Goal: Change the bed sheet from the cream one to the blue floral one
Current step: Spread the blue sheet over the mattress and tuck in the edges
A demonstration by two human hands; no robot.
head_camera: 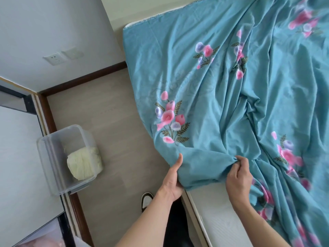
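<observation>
Between both thumbs, the left hand [173, 182] and right hand [237, 177] are pinching the blue sheet's [204, 86] near edge, fingers curled. Beyond the fingers it is lying wrinkled over the bed [213, 216]. It looks soft and light, so holding the edge seems best.

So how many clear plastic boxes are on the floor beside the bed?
1. The box sits on the floor left of the bed, against the wall, with a folded cream sheet inside. Others may lie out of view.

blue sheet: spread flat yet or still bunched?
Still bunched. The blue sheet covers the far corner, but deep folds run across it, the near mattress is bare, and both hands grip its edge.
</observation>
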